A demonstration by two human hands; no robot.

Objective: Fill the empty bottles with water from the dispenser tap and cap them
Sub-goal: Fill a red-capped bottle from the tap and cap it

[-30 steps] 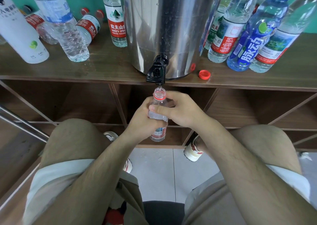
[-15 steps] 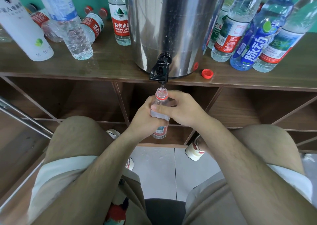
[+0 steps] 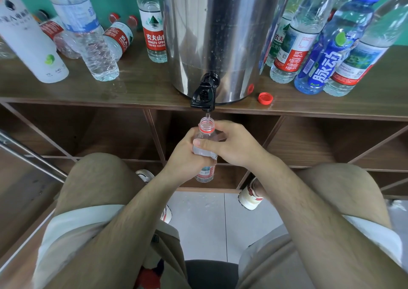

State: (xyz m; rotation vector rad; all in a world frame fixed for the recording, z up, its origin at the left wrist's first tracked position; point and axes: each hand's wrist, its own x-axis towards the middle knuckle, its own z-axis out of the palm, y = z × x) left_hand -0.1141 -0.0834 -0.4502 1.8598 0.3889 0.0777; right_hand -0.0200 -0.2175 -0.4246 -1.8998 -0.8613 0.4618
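Left hand [image 3: 186, 156] and right hand [image 3: 234, 146] both curl round a clear ribbed plastic bottle [image 3: 206, 134], uncapped, mouth directly under the black tap [image 3: 204, 94]. Behind: polished steel dispenser [image 3: 220, 35] on wood-grain shelf [image 3: 132, 88]; red ridged cap [image 3: 265, 98] beside it.

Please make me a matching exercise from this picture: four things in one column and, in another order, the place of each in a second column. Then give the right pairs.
Things
1. loose red cap
2. open bottle
3. blue-capped bottle
4. white bottle

Places
A. far left of the shelf
B. on the shelf, just right of the dispenser
C. under the tap, held by the left hand and right hand
D. among the bottles standing at the right

Pairs: 1-B, 2-C, 3-D, 4-A
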